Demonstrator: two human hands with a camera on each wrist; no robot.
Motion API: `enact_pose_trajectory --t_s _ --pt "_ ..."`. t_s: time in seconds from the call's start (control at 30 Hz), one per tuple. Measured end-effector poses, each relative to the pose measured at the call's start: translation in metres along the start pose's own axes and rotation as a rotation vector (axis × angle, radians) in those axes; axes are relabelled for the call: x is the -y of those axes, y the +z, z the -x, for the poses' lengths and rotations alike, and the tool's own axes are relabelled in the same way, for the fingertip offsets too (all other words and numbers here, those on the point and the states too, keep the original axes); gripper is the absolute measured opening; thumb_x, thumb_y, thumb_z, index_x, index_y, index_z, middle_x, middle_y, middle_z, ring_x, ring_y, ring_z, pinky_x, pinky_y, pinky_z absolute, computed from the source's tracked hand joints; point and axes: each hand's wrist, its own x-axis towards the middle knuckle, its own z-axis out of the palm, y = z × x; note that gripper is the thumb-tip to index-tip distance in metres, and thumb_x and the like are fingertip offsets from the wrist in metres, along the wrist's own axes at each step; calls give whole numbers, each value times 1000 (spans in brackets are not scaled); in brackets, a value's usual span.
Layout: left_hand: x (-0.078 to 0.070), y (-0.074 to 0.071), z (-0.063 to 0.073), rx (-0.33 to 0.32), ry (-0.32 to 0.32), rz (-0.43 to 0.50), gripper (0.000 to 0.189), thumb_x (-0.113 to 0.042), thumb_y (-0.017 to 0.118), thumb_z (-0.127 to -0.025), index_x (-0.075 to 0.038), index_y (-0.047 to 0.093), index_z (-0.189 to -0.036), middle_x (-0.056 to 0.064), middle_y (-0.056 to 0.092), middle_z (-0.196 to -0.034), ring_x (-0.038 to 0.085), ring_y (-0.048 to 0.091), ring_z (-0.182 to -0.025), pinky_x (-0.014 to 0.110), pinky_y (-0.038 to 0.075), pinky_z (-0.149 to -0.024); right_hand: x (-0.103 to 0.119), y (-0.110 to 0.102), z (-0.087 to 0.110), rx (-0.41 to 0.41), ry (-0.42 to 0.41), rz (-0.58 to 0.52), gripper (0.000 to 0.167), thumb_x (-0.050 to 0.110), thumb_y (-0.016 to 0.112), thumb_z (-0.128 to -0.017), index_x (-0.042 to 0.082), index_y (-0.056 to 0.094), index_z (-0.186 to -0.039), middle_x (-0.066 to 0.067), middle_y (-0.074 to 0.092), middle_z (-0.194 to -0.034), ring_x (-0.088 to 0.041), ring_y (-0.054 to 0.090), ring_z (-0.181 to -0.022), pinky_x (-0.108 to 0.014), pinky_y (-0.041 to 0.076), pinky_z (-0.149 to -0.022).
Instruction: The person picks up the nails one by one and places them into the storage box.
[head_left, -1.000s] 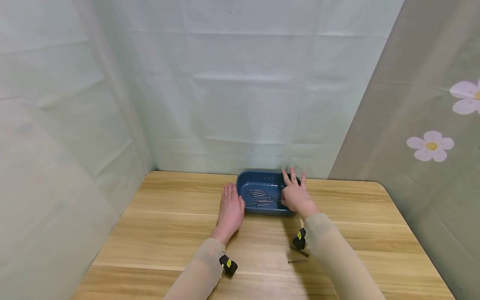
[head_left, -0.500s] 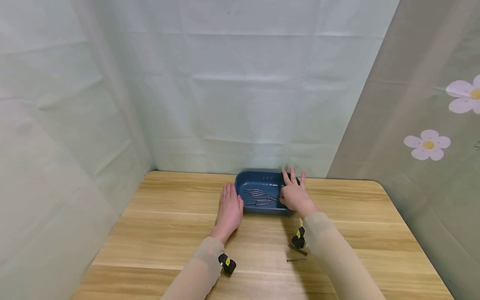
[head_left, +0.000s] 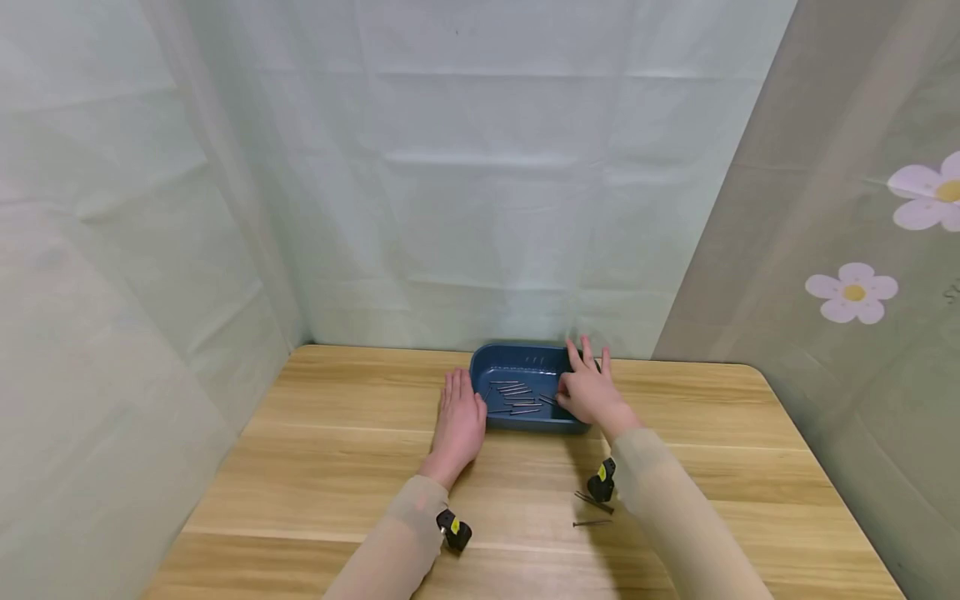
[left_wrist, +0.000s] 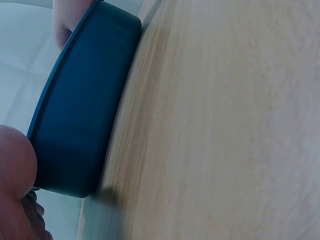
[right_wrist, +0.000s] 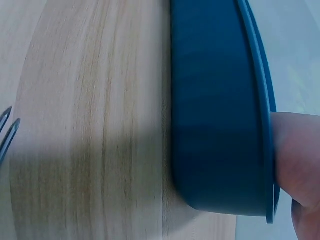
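Observation:
A dark blue rectangular tray (head_left: pixel 528 425) stands at the back of the table, with several thin metal nails (head_left: pixel 517 392) lying on its floor. My left hand (head_left: pixel 460 425) rests beside its left end, fingers straight and together. Over the tray's right part is my right hand (head_left: pixel 591 393), with thumb and index finger curled together and the other fingers spread up. Two nails (head_left: pixel 548 400) stick out at its pinched fingertips. In the right wrist view, part of the right hand (right_wrist: pixel 299 160) shows past the tray's rim (right_wrist: pixel 265 100); its fingertips are hidden.
A few loose nails (head_left: pixel 594 502) lie on the wooden table (head_left: pixel 337 475) near the right sleeve (head_left: pixel 667 500). A pale curtain (head_left: pixel 480 208) hangs close behind the tray. Black wrist cameras (head_left: pixel 454 530) hang below both wrists.
The right thumb and index finger have shifted slightly at the nails inside the tray. The left hand and the tray stay in place; the head view has moved a little.

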Motion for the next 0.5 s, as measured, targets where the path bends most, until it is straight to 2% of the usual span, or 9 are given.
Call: enact_pose_trajectory --t_s 0.2,0.5 --pt "1 2 -1 -6 -2 -4 57 -16 43 -113 15 30 -160 33 29 -168 47 22 -159 59 23 -127 -4 3 2 -35 8 -94 11 27 74 -102 26 73 -91 -24 10 -177 -49 -9 -162 -73 -7 -123" --pt "3 2 -3 -5 1 -18 57 -16 43 -113 16 31 -159 33 30 -168 47 23 -159 58 24 -127 -8 0 14 -110 -18 -183 5 23 74 -102 21 74 -97 -30 16 -174 -53 -4 -160 -75 1 -123"
